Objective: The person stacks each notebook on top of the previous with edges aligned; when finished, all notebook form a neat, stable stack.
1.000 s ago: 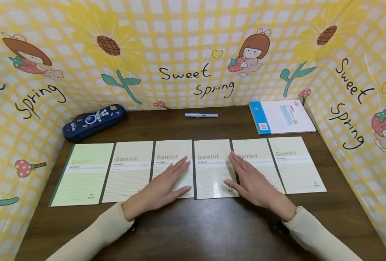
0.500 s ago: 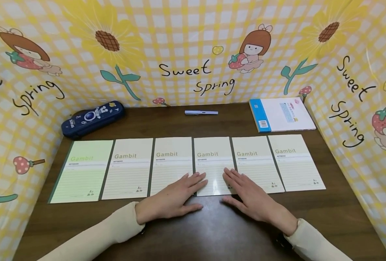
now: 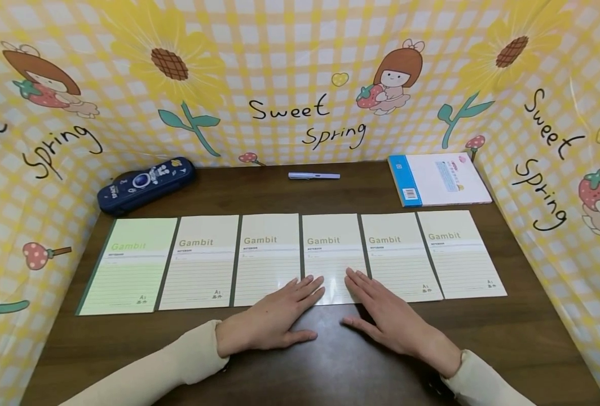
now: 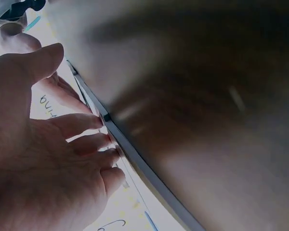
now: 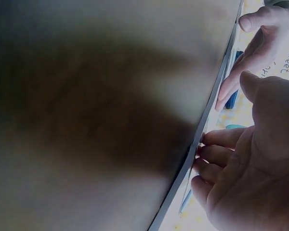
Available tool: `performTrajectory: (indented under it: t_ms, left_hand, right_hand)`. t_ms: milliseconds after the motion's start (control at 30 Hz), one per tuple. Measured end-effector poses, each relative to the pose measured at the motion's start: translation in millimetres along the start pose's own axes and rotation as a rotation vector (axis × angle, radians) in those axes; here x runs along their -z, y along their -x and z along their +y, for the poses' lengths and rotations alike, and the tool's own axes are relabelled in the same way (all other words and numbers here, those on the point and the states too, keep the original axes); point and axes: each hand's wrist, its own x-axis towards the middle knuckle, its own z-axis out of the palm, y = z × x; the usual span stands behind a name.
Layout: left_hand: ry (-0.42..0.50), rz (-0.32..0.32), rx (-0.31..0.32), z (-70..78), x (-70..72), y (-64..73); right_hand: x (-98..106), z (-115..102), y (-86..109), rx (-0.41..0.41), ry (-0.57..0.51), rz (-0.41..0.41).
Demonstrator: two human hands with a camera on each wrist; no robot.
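Several Gambit notebooks lie side by side in a row, a green notebook [image 3: 129, 276] at the left end and cream ones after it. My left hand [image 3: 277, 318] has its fingers straight, fingertips over the lower edges of two neighbouring cream notebooks. Opposite it, my right hand [image 3: 393, 318] reaches with straight fingers over the lower right corner of the cream notebook [image 3: 330, 225] right of the row's middle. Both thumbs point inward over bare table. In the wrist views, the fingers [image 4: 89, 144] of the left hand and the fingers [image 5: 212, 159] of the right lie right at the notebooks' near edge.
A dark blue pencil case [image 3: 145, 186] with a space print stands at the back left. Behind the row lies a lilac pen [image 3: 313, 176]. A white and blue book [image 3: 447, 180] lies at the back right. Checked yellow cloth [image 3: 279, 56] walls the brown table [image 3: 300, 372] on three sides.
Both hands have slid back toward the near edge of the notebooks. The left one has also shifted right, closer to the other. The notebooks keep their places.
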Motion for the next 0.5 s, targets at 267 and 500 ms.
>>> performTrajectory:
  t_ms: [267, 500]
  left_hand:
    - [0.006, 0.003, -0.001, 7.9, -3.9, 4.9]
    - [-0.032, -0.012, -0.003, 16.7, -9.0, 12.4]
  right_hand:
    - [-1, -6, 7.9, -0.028, -0.019, -0.014]
    - [-6, -13, 19.9, -0.019, -0.013, -0.007]
